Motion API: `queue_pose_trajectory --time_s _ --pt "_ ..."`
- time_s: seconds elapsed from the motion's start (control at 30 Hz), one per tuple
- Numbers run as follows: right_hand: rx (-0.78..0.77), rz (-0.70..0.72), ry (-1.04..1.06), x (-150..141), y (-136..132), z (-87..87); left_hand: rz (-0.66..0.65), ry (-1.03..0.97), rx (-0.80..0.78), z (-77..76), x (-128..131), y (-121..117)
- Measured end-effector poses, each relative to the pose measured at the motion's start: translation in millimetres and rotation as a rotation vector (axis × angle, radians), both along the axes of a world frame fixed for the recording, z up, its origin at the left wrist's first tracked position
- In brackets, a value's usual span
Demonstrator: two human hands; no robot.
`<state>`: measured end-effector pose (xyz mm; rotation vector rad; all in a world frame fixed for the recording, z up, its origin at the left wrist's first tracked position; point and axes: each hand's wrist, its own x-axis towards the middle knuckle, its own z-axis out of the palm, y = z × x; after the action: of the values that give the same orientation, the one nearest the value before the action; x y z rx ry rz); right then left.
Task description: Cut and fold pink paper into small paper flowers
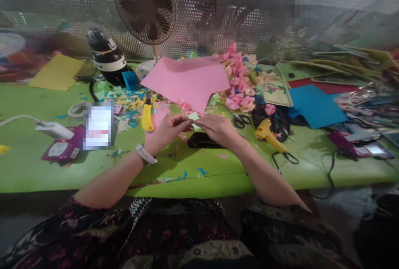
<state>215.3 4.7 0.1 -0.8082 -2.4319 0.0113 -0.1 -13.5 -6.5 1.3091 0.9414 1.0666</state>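
Observation:
Between my two hands is a small pale green piece of paper (193,116), pinched at its edges. My left hand (170,129), below a white wristwatch (146,154), has thumb and forefinger closed on its left side. My right hand (220,129) grips the paper's right side, fingers bent over it. Beneath the hands lies a black glossy object (202,140), partly covered by my right hand. A yellow cutter (147,117) rests left of my left hand. Black-handled scissors (241,120) and a yellow glue gun (270,135) lie right of my right hand.
A large pink sheet (188,78) lies ahead, beside a heap of folded pink paper flowers (238,80). Paper scraps (131,102) cover the left middle. A black bottle (107,59), a fan (145,5), a lit phone (98,127) and a blue sheet (316,104) surround the workspace.

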Motion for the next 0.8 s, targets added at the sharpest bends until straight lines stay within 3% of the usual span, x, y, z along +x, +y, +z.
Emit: queue_pose_trajectory --time_s 0.23,0.4,0.53,0.8 --pt "-0.026 -0.018 -0.021 1 0 2.2 0.011 -0.01 -0.001 0.7 2 -1" --pt "-0.053 -0.12 0.0 6 4 6.9 0.215 0.014 0.065 8.8 -5 4" --pt "-0.089 -0.198 0.004 15 14 10.5 0.303 0.155 0.156 13.3 -16 13" --pt "-0.249 -0.437 -0.115 38 35 10.6 0.285 0.457 0.232 6.2 -19 16"
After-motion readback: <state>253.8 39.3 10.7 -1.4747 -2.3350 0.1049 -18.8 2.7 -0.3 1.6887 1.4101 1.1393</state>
